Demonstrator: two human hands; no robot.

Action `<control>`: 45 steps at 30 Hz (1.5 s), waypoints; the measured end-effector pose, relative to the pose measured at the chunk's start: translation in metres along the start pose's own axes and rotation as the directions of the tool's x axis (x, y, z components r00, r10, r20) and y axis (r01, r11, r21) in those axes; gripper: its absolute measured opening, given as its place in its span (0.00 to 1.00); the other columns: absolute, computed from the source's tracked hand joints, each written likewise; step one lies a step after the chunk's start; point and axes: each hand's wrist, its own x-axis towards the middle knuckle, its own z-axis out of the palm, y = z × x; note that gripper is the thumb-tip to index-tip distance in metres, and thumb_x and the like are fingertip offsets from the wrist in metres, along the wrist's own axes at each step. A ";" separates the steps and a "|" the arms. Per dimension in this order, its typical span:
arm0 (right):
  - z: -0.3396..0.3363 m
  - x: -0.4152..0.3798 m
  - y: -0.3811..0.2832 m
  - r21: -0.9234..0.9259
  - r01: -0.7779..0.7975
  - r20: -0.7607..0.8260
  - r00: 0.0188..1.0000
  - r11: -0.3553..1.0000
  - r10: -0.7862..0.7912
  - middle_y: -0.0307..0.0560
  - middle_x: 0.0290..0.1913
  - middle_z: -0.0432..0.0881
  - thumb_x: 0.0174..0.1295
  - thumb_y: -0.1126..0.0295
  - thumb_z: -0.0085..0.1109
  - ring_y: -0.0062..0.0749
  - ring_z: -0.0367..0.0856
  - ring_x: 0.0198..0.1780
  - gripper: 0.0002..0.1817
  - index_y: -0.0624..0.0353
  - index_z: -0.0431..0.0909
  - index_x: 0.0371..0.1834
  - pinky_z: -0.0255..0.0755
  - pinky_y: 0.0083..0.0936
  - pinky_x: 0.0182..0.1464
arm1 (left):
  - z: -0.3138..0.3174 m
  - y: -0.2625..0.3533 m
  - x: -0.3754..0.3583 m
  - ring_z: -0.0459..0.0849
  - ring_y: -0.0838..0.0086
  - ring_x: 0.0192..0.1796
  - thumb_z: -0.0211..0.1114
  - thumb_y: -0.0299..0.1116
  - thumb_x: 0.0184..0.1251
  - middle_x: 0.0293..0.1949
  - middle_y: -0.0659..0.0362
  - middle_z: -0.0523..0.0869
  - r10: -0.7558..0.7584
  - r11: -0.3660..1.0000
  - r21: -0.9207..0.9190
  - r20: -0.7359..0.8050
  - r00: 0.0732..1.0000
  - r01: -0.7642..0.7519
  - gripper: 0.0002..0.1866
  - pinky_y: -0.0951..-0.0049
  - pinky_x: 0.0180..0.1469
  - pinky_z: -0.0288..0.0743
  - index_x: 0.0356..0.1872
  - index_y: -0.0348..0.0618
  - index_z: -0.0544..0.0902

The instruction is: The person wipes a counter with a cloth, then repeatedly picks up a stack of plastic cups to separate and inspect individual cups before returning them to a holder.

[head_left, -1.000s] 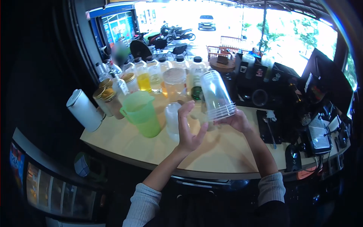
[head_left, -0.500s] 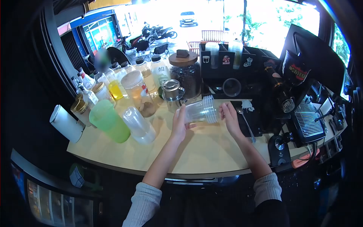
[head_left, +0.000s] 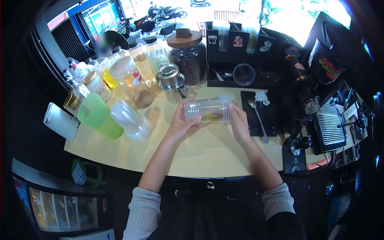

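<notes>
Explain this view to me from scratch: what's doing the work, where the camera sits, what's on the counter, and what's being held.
There is no machine doing the handling here: it is a person working with two bare hands. The camera is worn on their head, looking forward and down, so their arms reach in from the bottom. The left hand and right hand hold a stack of clear plastic cups sideways above the counter. To the left are a green pitcher and, beside it, more clear cups. Farther back stands a dark jar with a wooden lid; to the right, a long spoon.
</notes>
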 end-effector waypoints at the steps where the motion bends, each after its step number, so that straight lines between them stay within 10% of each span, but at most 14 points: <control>1: -0.005 0.003 0.005 0.020 0.001 0.014 1.000 1.000 -0.002 0.46 0.39 0.83 0.70 0.60 0.43 0.23 0.80 0.42 0.19 0.67 0.77 0.45 0.70 0.18 0.46 | 0.000 0.000 0.001 0.76 0.71 0.51 0.69 0.28 0.55 0.51 0.57 0.73 0.025 1.000 0.000 0.021 0.999 -0.025 0.31 0.73 0.38 0.84 0.58 0.47 0.63; 9: -0.016 0.000 -0.004 0.092 -0.027 -0.045 0.999 0.995 0.031 0.50 0.43 0.82 0.70 0.62 0.41 0.29 0.80 0.45 0.20 0.70 0.74 0.49 0.69 0.24 0.51 | 0.001 -0.006 0.000 0.76 0.71 0.52 0.68 0.28 0.55 0.53 0.58 0.72 0.055 0.998 -0.001 0.033 0.998 -0.055 0.30 0.73 0.37 0.83 0.59 0.47 0.64; 17: -0.021 0.003 -0.002 -0.097 0.132 -0.095 0.985 0.987 -0.141 0.44 0.37 0.81 0.70 0.65 0.44 0.20 0.78 0.38 0.16 0.66 0.73 0.50 0.69 0.16 0.43 | -0.007 -0.013 0.000 0.85 0.67 0.30 0.54 0.44 0.66 0.43 0.50 0.80 -0.035 0.999 -0.003 -0.058 0.998 0.035 0.26 0.79 0.25 0.81 0.60 0.43 0.60; 25: -0.003 -0.006 -0.014 -0.200 0.300 -0.053 0.947 0.933 -0.316 0.50 0.44 0.80 0.66 0.79 0.44 0.24 0.77 0.45 0.18 0.63 0.62 0.59 0.69 0.20 0.49 | 0.002 -0.007 0.000 0.86 0.65 0.35 0.54 0.47 0.66 0.44 0.47 0.80 -0.101 0.993 -0.071 -0.082 0.991 0.096 0.27 0.76 0.28 0.83 0.57 0.37 0.63; 45: 0.003 -0.008 -0.001 -0.275 0.330 0.001 0.939 0.903 -0.343 0.48 0.48 0.78 0.69 0.76 0.42 0.23 0.75 0.48 0.20 0.62 0.63 0.64 0.68 0.20 0.51 | 0.006 -0.011 -0.001 0.85 0.66 0.38 0.55 0.46 0.66 0.44 0.48 0.80 -0.232 0.943 -0.258 -0.049 0.971 0.212 0.25 0.71 0.36 0.85 0.54 0.35 0.67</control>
